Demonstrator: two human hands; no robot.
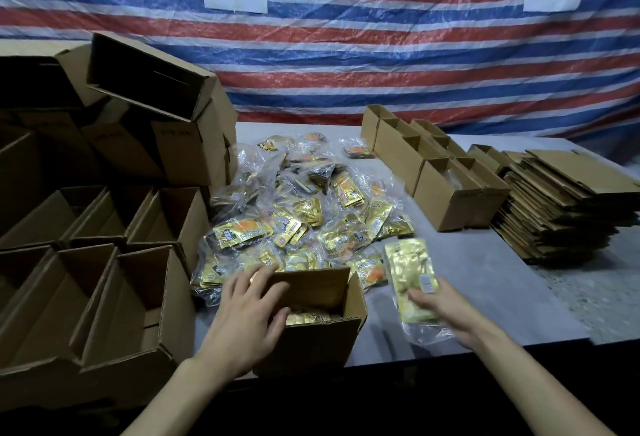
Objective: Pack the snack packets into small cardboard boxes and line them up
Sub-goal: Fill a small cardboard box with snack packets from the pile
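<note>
A small open cardboard box (318, 335) stands at the table's near edge with gold packets lying inside it. My left hand (247, 307) rests on the box's left rim, fingers spread over the opening. To the right of the box, my right hand (446, 311) holds a bag of gold snack packets (412, 279) upright, gripped from below. Behind the box lies a heap of gold snack packets (294, 207) in clear plastic bags, spread over the middle of the grey table (485, 279).
Several open empty boxes (104, 262) stand packed together on the left, with more boxes (162, 96) stacked behind them. A row of small boxes (443, 186) runs along the right. A pile of flat folded cartons (568, 200) sits at far right. A striped tarp hangs behind.
</note>
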